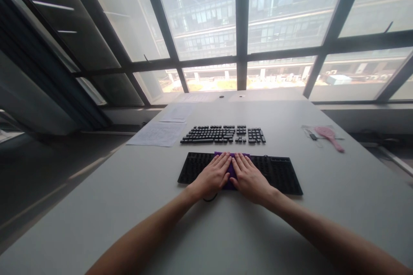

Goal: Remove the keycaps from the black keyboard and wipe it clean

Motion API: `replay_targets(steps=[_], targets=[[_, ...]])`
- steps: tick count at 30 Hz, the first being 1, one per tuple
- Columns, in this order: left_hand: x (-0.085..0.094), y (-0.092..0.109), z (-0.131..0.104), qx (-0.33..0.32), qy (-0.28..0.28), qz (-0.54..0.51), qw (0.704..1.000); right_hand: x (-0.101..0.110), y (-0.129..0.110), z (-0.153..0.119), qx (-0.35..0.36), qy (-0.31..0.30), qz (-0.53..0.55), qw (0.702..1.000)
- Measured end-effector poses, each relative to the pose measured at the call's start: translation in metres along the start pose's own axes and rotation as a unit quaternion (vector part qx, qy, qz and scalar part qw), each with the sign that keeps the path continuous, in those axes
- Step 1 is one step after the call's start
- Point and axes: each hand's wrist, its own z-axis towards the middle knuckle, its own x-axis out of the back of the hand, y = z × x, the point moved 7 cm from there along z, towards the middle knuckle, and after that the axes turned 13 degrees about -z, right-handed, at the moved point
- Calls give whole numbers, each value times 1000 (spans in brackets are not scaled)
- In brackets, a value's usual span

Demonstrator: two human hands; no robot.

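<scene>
A black keyboard base lies on the table with its keycaps off. Across its middle is a flat purple piece; whether it is cloth or soft gel I cannot tell. My left hand rests flat on the left part of the purple piece, fingers stretched forward. From the other side my right hand lies flat on it too, its fingertips close to those of my left hand. Both hands press from above and grasp nothing. Behind the base, loose black keycaps are laid out in keyboard order.
Printed paper sheets lie at the left on the white table. To the right, a pink brush-like item rests on a clear bag beside a small dark tool. A cable loop shows below the base. Large windows stand behind.
</scene>
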Motion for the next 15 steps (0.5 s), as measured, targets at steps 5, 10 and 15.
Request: replay_targets(steps=[5, 10, 15], targets=[[-1, -1, 0, -4, 10, -7, 1000, 0, 0, 1, 1, 0, -7, 1000], [-1, 0, 1, -5, 9, -3, 1000, -1, 0, 0, 2, 0, -6, 1000], [-1, -1, 0, -10, 16, 5, 1000, -1, 1, 0, 0, 4, 1, 1000]])
